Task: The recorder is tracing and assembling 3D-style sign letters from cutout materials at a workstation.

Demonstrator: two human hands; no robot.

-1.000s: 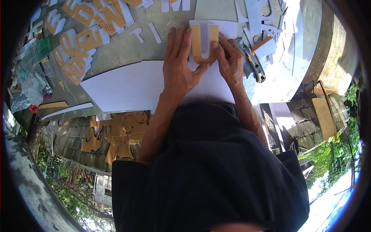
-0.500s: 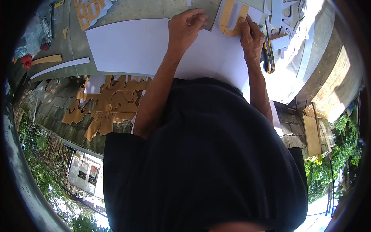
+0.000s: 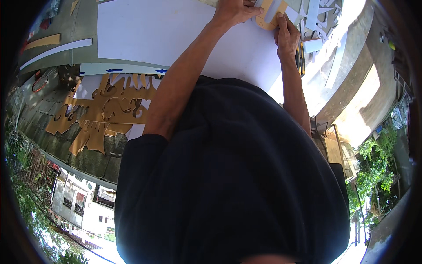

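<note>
Tan cut-out letter piece of thin board with a white inner part [image 3: 271, 13] at the top edge of view, partly cropped, lying on the far right part of the large white flat sheet [image 3: 176, 35]. Long axis hard to tell with the crop; seems to run away from the body, tilted slightly right. Left hand [image 3: 235, 11] curled, fingertips pressing the piece's left side. Right hand [image 3: 286, 37] with fingers bent, tips on the piece's lower right edge; full grasp cannot be told. Yellow-and-black utility knife [image 3: 300, 57] just right of the right wrist. Heap of white cut-out scraps [image 3: 318, 26] crowding the right side. Open sheet surface to the left. Long white strip [image 3: 57, 49] and tan ornamental cut-out panel [image 3: 105, 110] well apart, lower left, past the near sheet edge.
</note>
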